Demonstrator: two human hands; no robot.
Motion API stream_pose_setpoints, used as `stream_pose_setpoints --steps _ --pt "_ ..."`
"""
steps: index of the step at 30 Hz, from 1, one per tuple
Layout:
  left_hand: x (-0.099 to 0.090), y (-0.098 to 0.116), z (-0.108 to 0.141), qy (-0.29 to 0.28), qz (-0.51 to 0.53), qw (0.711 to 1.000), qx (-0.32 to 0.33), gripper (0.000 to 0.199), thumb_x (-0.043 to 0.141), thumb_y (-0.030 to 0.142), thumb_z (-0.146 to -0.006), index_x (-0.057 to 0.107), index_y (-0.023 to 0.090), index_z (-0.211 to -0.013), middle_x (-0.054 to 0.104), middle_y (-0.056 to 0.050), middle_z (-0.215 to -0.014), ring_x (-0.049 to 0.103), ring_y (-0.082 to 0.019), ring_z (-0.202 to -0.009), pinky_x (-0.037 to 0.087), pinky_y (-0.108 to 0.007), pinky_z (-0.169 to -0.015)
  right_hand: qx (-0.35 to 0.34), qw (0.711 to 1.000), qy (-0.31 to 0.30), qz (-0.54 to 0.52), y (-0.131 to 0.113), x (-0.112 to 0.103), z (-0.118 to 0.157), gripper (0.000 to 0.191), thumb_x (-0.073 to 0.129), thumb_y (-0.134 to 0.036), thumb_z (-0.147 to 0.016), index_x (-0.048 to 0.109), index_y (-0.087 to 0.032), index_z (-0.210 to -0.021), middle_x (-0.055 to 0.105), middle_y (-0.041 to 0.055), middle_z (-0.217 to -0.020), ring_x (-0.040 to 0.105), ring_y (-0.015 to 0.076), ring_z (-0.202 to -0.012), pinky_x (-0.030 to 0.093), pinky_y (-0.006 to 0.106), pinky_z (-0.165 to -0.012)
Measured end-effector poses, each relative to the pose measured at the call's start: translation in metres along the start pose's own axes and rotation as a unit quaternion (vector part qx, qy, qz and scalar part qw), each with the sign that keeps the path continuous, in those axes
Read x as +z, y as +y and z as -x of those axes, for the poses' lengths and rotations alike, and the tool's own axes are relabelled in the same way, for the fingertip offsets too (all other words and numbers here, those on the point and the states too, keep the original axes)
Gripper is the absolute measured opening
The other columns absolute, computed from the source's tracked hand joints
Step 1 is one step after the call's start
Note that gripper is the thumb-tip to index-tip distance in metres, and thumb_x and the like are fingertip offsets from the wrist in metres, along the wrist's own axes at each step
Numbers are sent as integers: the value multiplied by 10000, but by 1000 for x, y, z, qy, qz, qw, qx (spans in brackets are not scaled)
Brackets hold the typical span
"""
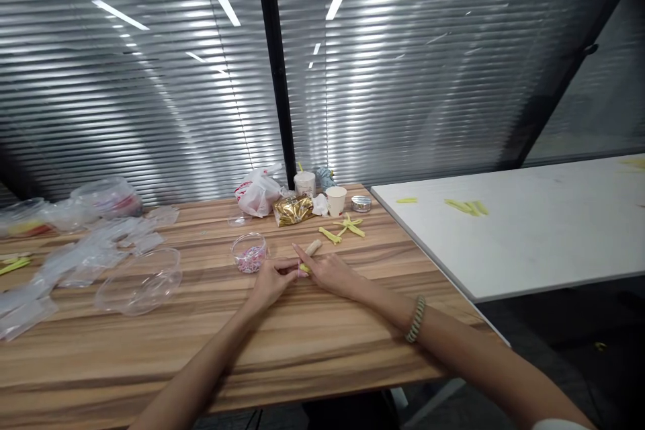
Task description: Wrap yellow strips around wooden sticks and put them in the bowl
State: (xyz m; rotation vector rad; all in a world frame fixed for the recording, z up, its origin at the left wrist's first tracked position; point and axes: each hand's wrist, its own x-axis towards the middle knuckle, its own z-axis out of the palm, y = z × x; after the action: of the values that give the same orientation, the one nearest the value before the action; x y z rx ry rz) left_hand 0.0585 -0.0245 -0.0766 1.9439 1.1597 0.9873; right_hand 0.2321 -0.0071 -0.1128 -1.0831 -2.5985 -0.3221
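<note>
My left hand [272, 280] and my right hand [330, 274] meet over the wooden table. The right hand's fingers are closed around a small yellow piece [305, 268], with the index finger stretched along it. A pale beige, stick-like end [313, 247] juts out beyond that hand; whether it joins the yellow piece is hidden. My left thumb and fingers pinch at a thin pink band [299, 271] beside the yellow piece. Close to the left hand stands a clear round tub [250, 240] holding small pink and white pieces. Several yellow strips [349, 224] lie past the right hand.
Behind are a white plastic bag [259, 192], a gold packet [293, 210], paper cups [336, 201] and a round tin [361, 204]. Clear plastic bags [95, 248] and a clear lid-like container [141, 282] lie left. More yellow strips [467, 207] rest on the white table [529, 242].
</note>
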Motion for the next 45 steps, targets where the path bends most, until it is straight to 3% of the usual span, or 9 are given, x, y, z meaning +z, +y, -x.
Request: stream_pose_setpoints --steps 7,11,15,23,31,35,39,42,45 --pt "0 -2 -1 1 2 1000 -6 251 606 327 -725 708 120 -823 696 -85 -771 603 -164 -655 455 -239 -597 -6 999 40 -13 2 0 0 641 313 -433 -891 70 -125 -1397 642 82 -822 592 138 -649 420 206 -570" --pt "-1 -2 -2 43 31 997 -52 299 621 355 -698 694 92 -822 673 -73 -662 542 -125 -531 411 -214 -504 -32 996 81 -2 6 2 0 502 301 -333 -910 210 -125 -1358 597 112 -1001 592 140 -784 434 212 -604" --pt "-1 -3 -4 68 47 993 -87 314 645 362 -658 686 78 -786 666 -81 -661 517 -107 -500 404 -207 -492 -32 996 80 -4 7 1 -1 338 330 -206 -899 402 -143 -1223 593 87 -961 578 118 -792 427 199 -645" --pt "-2 -6 -4 13 57 991 -123 428 663 426 -622 672 61 -844 629 -73 -602 484 -96 -470 368 -199 -449 -43 998 41 4 7 -3 0 167 349 -153 -882 492 -144 -966 580 55 -862 551 115 -738 411 224 -649" --pt "-4 -5 -3 -36 -15 992 -117 390 661 386 -619 695 81 -861 558 -13 -480 406 -80 -424 266 -191 -417 -90 991 77 57 6 -5 1 208 313 -184 -896 504 -132 -960 563 82 -880 525 133 -768 385 261 -678" --pt "-2 -5 -3 -58 -10 995 -81 289 637 369 -650 690 91 -712 567 -14 -504 420 -82 -459 297 -193 -451 -96 988 106 59 6 -3 0 208 314 -175 -892 515 -125 -915 570 71 -831 521 126 -735 365 255 -669" --pt "0 1 -3 -51 -3 996 -69 354 582 404 -708 606 99 -532 538 -14 -473 437 -88 -462 315 -195 -462 -57 992 110 28 7 2 0 180 346 -172 -879 519 -127 -858 578 53 -774 518 114 -690 349 231 -649" --pt "2 5 -4 -54 10 997 -51 373 500 425 -780 639 103 -653 588 -33 -544 500 -113 -511 372 -208 -502 12 995 94 3 6 3 -1 159 370 -175 -868 519 -132 -831 576 39 -709 518 111 -655 345 217 -636" --pt "2 8 -4 -53 0 999 12 337 460 395 -822 663 128 -793 658 -68 -768 572 -154 -707 438 -245 -667 82 994 76 -13 5 1 -2 198 347 -212 -881 522 -130 -843 573 42 -674 517 107 -624 332 202 -611"
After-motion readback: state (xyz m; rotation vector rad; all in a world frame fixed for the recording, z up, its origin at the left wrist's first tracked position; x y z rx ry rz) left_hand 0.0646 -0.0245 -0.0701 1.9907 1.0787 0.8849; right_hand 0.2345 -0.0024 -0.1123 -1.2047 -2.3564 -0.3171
